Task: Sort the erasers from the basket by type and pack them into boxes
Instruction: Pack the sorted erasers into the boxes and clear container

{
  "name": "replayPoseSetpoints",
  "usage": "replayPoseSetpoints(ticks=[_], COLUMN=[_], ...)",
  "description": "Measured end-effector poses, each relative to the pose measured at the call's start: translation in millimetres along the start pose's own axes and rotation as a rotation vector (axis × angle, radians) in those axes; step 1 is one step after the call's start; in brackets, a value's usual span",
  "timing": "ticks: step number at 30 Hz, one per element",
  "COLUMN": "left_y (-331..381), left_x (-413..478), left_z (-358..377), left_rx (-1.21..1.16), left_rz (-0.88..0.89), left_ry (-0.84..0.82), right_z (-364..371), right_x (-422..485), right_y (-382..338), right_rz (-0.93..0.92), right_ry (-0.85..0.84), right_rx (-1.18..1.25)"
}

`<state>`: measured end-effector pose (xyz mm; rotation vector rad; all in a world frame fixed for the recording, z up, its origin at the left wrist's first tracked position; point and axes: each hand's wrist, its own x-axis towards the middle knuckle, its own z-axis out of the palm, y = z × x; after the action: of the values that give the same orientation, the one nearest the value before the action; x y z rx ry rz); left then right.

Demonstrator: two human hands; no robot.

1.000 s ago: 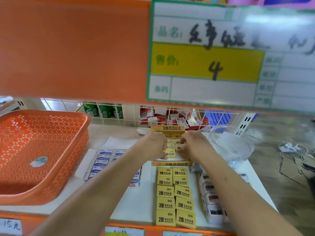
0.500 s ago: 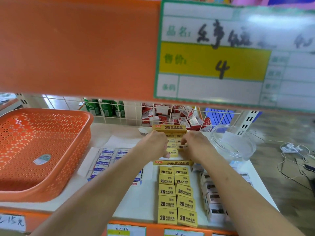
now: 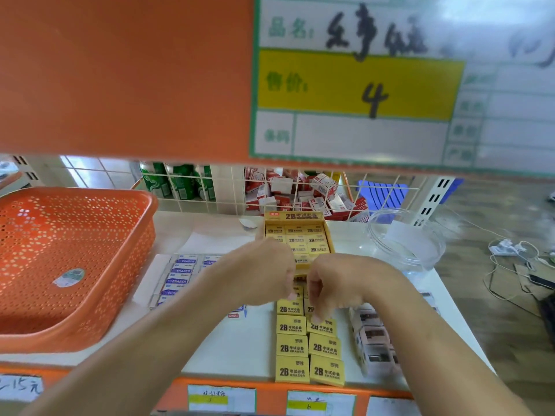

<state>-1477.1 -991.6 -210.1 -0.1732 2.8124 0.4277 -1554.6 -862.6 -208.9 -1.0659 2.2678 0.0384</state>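
Observation:
A yellow display box (image 3: 329,243) marked 2B stands at the back of the white shelf, partly filled with yellow erasers. In front of it, two columns of yellow 2B erasers (image 3: 292,346) lie flat. My left hand (image 3: 264,274) hovers with curled fingers at the top of the left column; its fingertips are hidden. My right hand (image 3: 333,283) reaches down beside it and pinches a yellow eraser (image 3: 322,326) in the right column. The orange basket (image 3: 75,250) on the left looks empty apart from a sticker.
Blue-and-white erasers (image 3: 180,274) lie in rows left of my arms, and grey-white erasers (image 3: 375,343) right of the yellow columns. A clear plastic tub (image 3: 405,241) stands at the back right. An orange shelf with a price label (image 3: 357,85) hangs overhead, and a wire rack (image 3: 300,193) runs behind.
Both hands have drawn back out of the yellow display box toward me and now sit over the top of the loose yellow columns. More erasers show in the box.

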Motion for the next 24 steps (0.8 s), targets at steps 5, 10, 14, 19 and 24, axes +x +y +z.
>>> replayPoseSetpoints(ticks=[5, 10, 14, 19, 24], left_y=[17.4, 14.5, 13.7, 3.4, -14.3], left_x=[-15.0, -17.3, -19.6, -10.1, 34.8], left_z=[15.7, 20.8, 21.8, 6.0, -5.0], left_rx=[0.158, 0.102, 0.045, -0.041, 0.016], left_rz=[-0.047, -0.069, -0.067, -0.057, -0.108], left_ry=[-0.142, -0.153, -0.125, 0.029, 0.108], right_z=[8.8, 13.0, 14.6, 0.4, -9.6], right_x=[-2.4, -7.2, -9.5, -13.7, 13.1], right_y=[-7.3, -6.9, -6.7, 1.5, 11.1], right_rz=[0.026, 0.034, 0.009, 0.032, 0.167], right_ry=[0.001, 0.029, 0.057, 0.214, 0.440], right_rx=[-0.059, -0.034, -0.030, 0.123, 0.081])
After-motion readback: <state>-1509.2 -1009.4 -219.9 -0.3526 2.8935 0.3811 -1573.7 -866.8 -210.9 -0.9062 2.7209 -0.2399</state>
